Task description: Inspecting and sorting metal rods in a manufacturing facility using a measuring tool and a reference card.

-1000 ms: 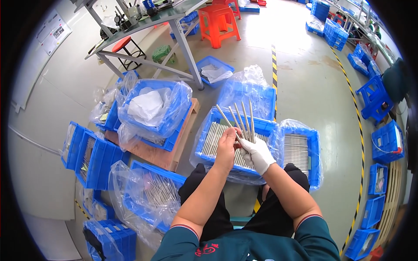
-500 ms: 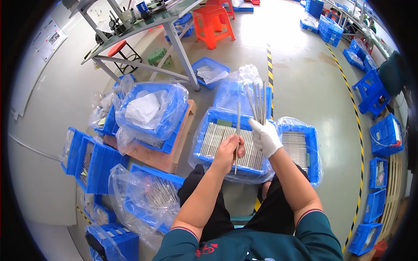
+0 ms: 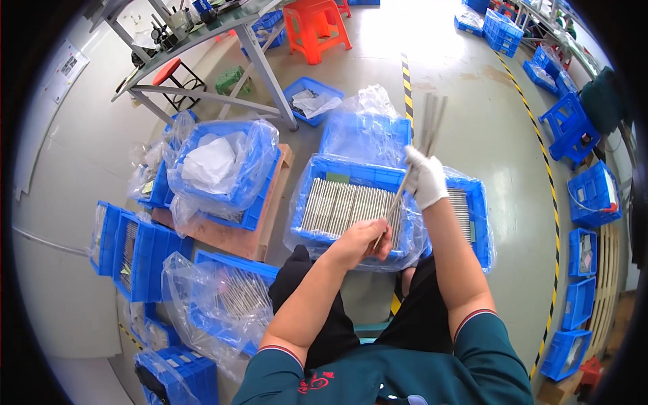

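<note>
Bare, my left hand (image 3: pixel 362 240) is closed around the lower part of a thin metal rod (image 3: pixel 398 199), low over the near side of a blue bin. The rod slants up and right to my right hand (image 3: pixel 427 179), which wears a white glove. That hand grips a bundle of metal rods (image 3: pixel 432 125), blurred and pointing up and away. Below my hands stands the plastic-lined blue bin (image 3: pixel 364 174), with many similar rods (image 3: pixel 341 208) lying side by side in rows. A second blue bin (image 3: pixel 479 216) to its right holds more rods, partly hidden by my right forearm.
At lower left, loose rods (image 3: pixel 244 295) lie in another plastic-lined bin. A plastic-covered bin with white wrapping (image 3: pixel 214 164) stands on a wooden pallet (image 3: pixel 260 236). Beyond are a workbench (image 3: pixel 223 25) and an orange stool (image 3: pixel 316 30). Striped floor tape (image 3: pixel 540 148) runs along the right.
The rod in my left hand has tilted from upright to slanting, its upper end now at the gloved hand. My right hand has moved slightly right and away, and its bundle has swung right.
</note>
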Demonstrator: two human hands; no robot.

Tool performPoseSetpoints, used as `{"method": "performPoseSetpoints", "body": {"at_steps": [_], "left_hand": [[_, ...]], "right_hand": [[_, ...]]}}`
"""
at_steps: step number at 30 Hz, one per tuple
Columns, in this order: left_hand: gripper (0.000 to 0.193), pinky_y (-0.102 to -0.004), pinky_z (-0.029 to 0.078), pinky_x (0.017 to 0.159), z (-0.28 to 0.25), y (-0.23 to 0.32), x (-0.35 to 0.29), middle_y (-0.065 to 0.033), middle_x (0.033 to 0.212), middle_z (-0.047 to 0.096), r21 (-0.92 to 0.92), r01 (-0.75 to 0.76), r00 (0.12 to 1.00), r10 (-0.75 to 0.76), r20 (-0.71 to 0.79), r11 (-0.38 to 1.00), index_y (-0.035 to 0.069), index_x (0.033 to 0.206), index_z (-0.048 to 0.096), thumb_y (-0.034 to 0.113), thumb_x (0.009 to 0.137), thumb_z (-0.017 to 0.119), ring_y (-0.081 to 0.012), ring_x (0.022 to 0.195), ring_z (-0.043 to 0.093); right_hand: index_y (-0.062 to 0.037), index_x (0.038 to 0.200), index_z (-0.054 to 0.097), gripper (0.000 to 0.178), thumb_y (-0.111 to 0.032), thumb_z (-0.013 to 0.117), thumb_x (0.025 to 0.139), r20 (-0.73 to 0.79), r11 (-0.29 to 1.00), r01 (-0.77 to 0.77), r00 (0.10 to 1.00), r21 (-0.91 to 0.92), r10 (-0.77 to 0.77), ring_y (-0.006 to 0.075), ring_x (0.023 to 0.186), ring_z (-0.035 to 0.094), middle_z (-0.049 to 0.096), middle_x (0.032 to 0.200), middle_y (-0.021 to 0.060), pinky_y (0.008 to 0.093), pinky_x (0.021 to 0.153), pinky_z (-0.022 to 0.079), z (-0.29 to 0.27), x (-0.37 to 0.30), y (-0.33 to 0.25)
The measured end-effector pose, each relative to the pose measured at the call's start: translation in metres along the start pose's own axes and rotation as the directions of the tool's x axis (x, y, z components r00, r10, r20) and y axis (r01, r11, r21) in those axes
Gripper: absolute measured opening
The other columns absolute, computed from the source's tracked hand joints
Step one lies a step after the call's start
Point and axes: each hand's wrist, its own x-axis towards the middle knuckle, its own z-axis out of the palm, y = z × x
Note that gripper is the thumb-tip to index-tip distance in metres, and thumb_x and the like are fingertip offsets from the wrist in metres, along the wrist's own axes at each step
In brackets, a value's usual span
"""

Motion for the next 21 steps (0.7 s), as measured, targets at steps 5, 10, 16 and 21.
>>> {"method": "performPoseSetpoints", "body": {"at_steps": [5,10,16,21], "left_hand": [[0.032,-0.0254,0.048,0.066,-0.025,0.014,-0.02,-0.0057,0.075,0.063,0.167,-0.057,0.989,0.078,-0.122,0.984,0.007,0.084,0.055,0.033,0.096,0.043,-0.0127,0.067,0.059],[0.03,-0.0355,0.049,0.08,-0.02,0.007,0.005,-0.012,0.1,0.059,-0.221,-0.22,0.967,0.243,0.079,0.95,0.003,0.093,0.056,0.032,0.093,0.051,-0.0243,0.098,0.059],[0.024,-0.0224,0.037,0.054,-0.015,0.012,-0.002,-0.002,0.075,0.048,-0.03,-0.055,0.97,0.06,0.236,0.998,0.002,0.095,0.056,0.025,0.091,0.056,-0.0096,0.064,0.044],[0.024,-0.0176,0.026,0.044,-0.015,0.023,-0.011,0.0064,0.062,0.04,0.142,-0.024,0.999,0.028,-0.027,0.99,0.001,0.094,0.056,0.024,0.089,0.06,-0.002,0.05,0.033]], "right_hand": [[-0.0094,0.067,0.054,0.024,-0.023,0.065,0.083,0.063,0.97,0.055,0.995,0.238,-0.072,0.0085,0.034,0.035,0.041,0.047,-0.0028,0.0245,0.032,0.024,-0.042,0.02,-0.025],[-0.0036,0.072,0.056,0.03,-0.029,0.071,0.077,0.119,0.987,-0.161,0.98,0.029,0.157,0.0084,0.037,0.039,0.046,0.053,-0.0014,0.025,0.035,0.026,-0.013,-0.006,0.021],[-0.0024,0.085,0.059,0.034,-0.035,0.066,0.081,0.293,0.821,0.093,0.952,-0.563,0.093,0.01,0.062,0.046,0.056,0.07,0.0023,0.026,0.056,0.04,0.029,-0.042,0.034],[-0.001,0.088,0.059,0.037,-0.037,0.059,0.084,0.297,0.66,0.259,0.953,-0.706,-0.056,0.0197,0.069,0.057,0.06,0.074,0.0113,0.0323,0.066,0.045,0.03,-0.046,0.035]]}}
